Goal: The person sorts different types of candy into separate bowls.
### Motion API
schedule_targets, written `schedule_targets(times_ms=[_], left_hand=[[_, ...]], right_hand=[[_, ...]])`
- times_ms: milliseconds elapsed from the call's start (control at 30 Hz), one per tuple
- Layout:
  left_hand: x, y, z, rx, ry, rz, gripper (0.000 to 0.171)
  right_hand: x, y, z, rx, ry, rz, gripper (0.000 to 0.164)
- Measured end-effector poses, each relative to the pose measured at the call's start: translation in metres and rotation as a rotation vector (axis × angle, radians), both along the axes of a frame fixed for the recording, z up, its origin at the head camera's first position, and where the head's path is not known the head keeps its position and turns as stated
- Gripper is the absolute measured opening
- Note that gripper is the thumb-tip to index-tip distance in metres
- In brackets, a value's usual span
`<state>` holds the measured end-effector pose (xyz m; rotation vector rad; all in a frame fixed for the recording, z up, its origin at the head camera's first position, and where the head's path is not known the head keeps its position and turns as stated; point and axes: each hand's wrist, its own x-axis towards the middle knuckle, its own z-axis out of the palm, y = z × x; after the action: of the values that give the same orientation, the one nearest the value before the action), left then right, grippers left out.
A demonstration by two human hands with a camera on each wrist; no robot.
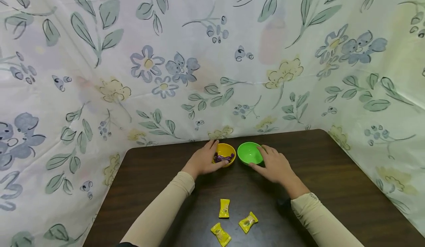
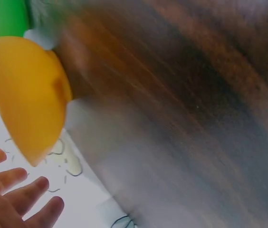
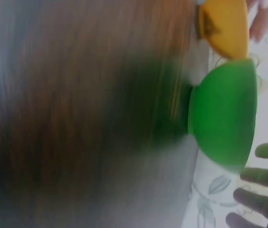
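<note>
Toward the back of the table sits a yellow bowl [image 1: 226,147] with several purple-wrapped candies [image 1: 221,158] inside. My left hand [image 1: 205,160] is at its left side, fingers spread, the thumb reaching over the near rim. Just right of that bowl stands a green bowl [image 1: 249,153]. At its right rim is my right hand [image 1: 275,165], fingers apart and fairly straight, thumb by the near side. In the left wrist view, the left fingers [image 2: 22,190] spread beside the yellow bowl [image 2: 29,90]. The right wrist view has the right fingers [image 3: 262,190] near the green bowl's rim [image 3: 248,118].
Three yellow-wrapped candies lie nearer the front: one candy [image 1: 224,208] behind, another [image 1: 248,222] at the right and a third [image 1: 221,234] closest. The dark wooden table [image 1: 146,177] meets a floral cloth [image 1: 199,55] at its back and sides.
</note>
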<state>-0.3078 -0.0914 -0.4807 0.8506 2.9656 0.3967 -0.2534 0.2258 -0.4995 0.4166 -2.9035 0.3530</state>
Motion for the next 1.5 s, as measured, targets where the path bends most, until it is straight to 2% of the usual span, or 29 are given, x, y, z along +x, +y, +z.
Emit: schedule_targets(times_ms=[167, 333, 600, 833, 1000, 1200, 1367, 1500], left_hand=[[0.014, -0.004, 0.007, 0.018, 0.094, -0.014, 0.094], [0.034, -0.012, 0.011, 0.04, 0.17, -0.045, 0.08], [0.069, -0.016, 0.015, 0.034, 0.193, -0.103, 0.068], [0.095, -0.017, 0.012, -0.003, 0.199, -0.135, 0.072], [0.113, -0.018, 0.006, 0.002, 0.149, -0.134, 0.072], [0.14, -0.012, 0.001, 0.091, -0.001, -0.089, 0.067], [0.152, -0.006, -0.001, 0.104, -0.055, -0.039, 0.054], [0.157, -0.002, 0.0, 0.096, -0.066, -0.015, 0.054]], right_hand=[[-0.012, 0.011, 0.002, -0.001, -0.045, 0.057, 0.097], [-0.022, 0.018, 0.004, 0.007, -0.106, 0.116, 0.103], [-0.033, 0.02, -0.002, 0.011, -0.178, 0.144, 0.104], [-0.038, 0.019, -0.005, 0.02, -0.187, 0.152, 0.106], [-0.04, 0.017, -0.007, 0.023, -0.191, 0.159, 0.104], [-0.04, 0.018, -0.013, 0.011, -0.191, 0.165, 0.103], [-0.042, 0.016, -0.012, 0.031, -0.183, 0.177, 0.101], [-0.042, 0.013, -0.009, 0.054, -0.176, 0.188, 0.101]])
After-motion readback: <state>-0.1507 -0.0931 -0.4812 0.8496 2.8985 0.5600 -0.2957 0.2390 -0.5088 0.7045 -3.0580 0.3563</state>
